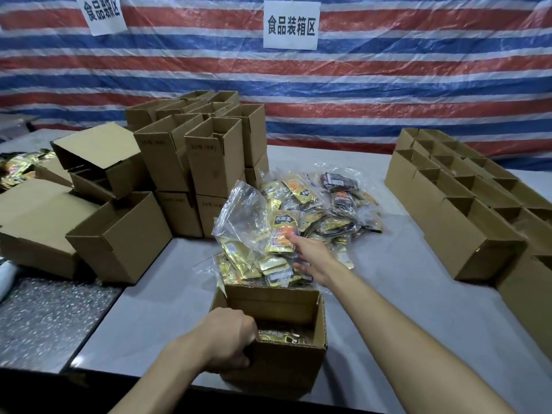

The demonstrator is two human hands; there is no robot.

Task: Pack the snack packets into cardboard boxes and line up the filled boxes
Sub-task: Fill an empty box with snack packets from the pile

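My left hand [230, 345] grips the brown cardboard box [286, 367] to steady it; my right hand [312, 259], fingers [294, 241] spread, touches a yellow snack packet [282, 234].

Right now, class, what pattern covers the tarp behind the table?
The tarp: red, blue, white stripes; head view.

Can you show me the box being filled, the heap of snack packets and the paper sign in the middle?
open box [283, 369], head view, on its front wall.
heap of snack packets [298, 189], head view, on a yellow packet near the top.
paper sign [291, 25], head view, on its printed middle.
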